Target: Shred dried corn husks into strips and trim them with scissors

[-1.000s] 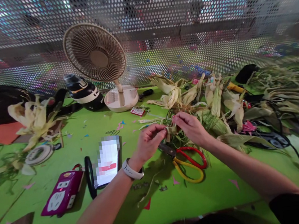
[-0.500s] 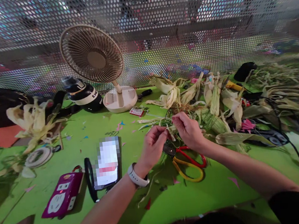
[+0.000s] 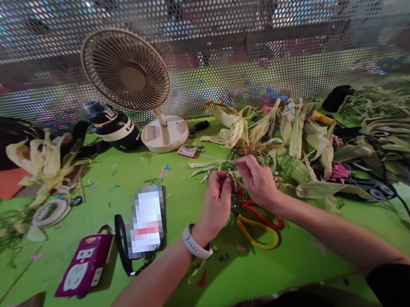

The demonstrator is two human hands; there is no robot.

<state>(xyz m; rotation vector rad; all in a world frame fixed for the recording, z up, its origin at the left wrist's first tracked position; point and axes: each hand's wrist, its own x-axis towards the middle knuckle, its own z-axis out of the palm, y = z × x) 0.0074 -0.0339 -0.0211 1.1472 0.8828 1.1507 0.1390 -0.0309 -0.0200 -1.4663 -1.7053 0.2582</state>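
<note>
Close together above the scissors, both my hands are closed in a pinch. Between their fingertips runs a short pale strip of corn husk (image 3: 234, 175), mostly covered by the fingers. My left hand (image 3: 215, 201), with a white band on the wrist, grips its left side. On the other side my right hand (image 3: 258, 179) pinches it with thumb and fingers. Just below lie the scissors (image 3: 272, 246), with one yellow and one red handle, their blades partly hidden. Behind my hands spreads a heap of corn husks (image 3: 294, 137) with thin green shreds.
A desk fan (image 3: 132, 78) and a black bottle (image 3: 124, 133) stand at the back before a perforated metal panel (image 3: 212, 28). On the left lie a phone (image 3: 146, 223), a purple power strip (image 3: 84, 265) and a tape roll (image 3: 38, 220). Cables (image 3: 408, 208) cross the right side.
My left hand has turned more upright and its wrist has shifted slightly right. My right hand stays nearly in place, and both keep their pinch on the husk strip.
</note>
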